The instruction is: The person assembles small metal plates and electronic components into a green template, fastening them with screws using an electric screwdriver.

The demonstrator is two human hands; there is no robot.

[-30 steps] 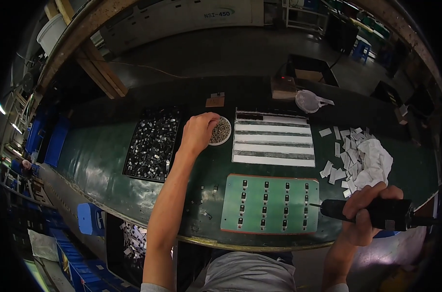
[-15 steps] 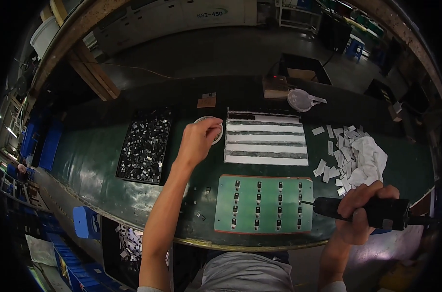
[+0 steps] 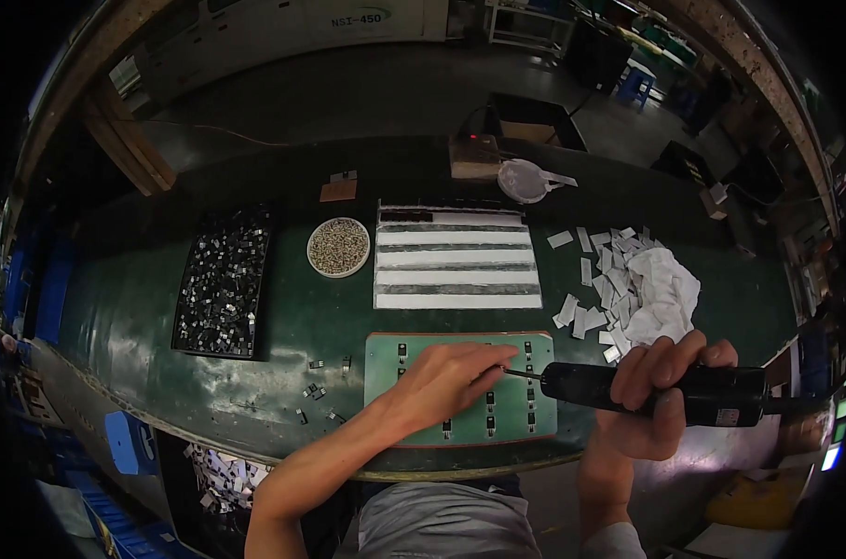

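My right hand point(image 3: 661, 391) is wrapped round a black electric screwdriver point(image 3: 581, 386), whose thin bit points left over the green board. My left hand point(image 3: 451, 377) reaches across that board point(image 3: 382, 359), its thumb and fingertips pinched together at the tip of the bit. Whatever lies in the pinch is too small to make out. Rows of black three-legged components, like transistors point(image 3: 490, 402), sit on the board; my left hand covers several of them. Beyond the board is a round white dish point(image 3: 339, 248) full of small metal pieces, like screws.
A black tray point(image 3: 220, 279) of loose components stands at the left. White strips on a panel point(image 3: 457, 277) lie behind the board. To the right are scattered pale plates point(image 3: 611, 279) and a white cloth or bag point(image 3: 663, 293). Loose components point(image 3: 317, 392) lie left of the board.
My left hand has left the dish and come near and right to the screwdriver's tip. The bit has shifted from the board's right edge inward over it. The view has swung slightly.
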